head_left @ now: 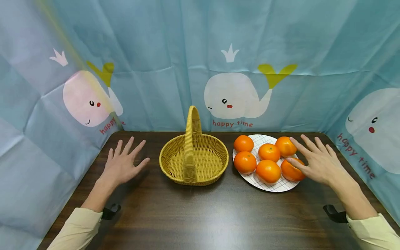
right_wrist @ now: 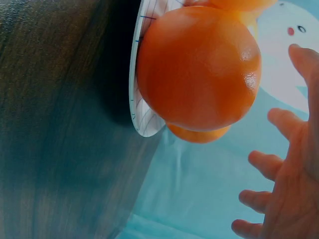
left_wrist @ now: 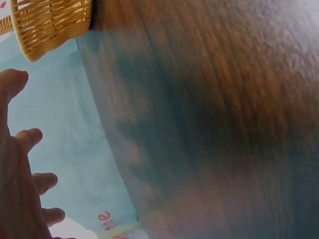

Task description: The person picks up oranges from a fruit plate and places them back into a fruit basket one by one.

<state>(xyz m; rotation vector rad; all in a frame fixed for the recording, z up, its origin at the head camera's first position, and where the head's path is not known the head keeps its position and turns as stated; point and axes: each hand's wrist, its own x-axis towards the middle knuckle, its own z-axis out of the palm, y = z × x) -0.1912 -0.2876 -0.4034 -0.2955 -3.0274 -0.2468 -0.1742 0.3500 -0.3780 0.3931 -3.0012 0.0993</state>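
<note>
My left hand [head_left: 122, 166] hovers over the table's left side with its fingers spread, holding nothing. Right of it stands a yellow woven basket [head_left: 210, 170] with a tall arched handle and nothing inside. On the right, an oval white plate [head_left: 254, 180] with a blue grid pattern bears several oranges [head_left: 268, 171]. My right hand [head_left: 320, 161], fingers spread, is at the plate's right end, its thumb and forefinger overlapping the two rightmost oranges in the head view. In the right wrist view, a gap shows between that hand and the nearest orange [right_wrist: 199, 69].
The dark wooden table [head_left: 200, 211] carries the basket and plate side by side near its back edge. A light blue curtain [head_left: 156, 93] printed with white whales closes off the back and both sides. A black wrist strap [head_left: 335, 213] shows at the right sleeve.
</note>
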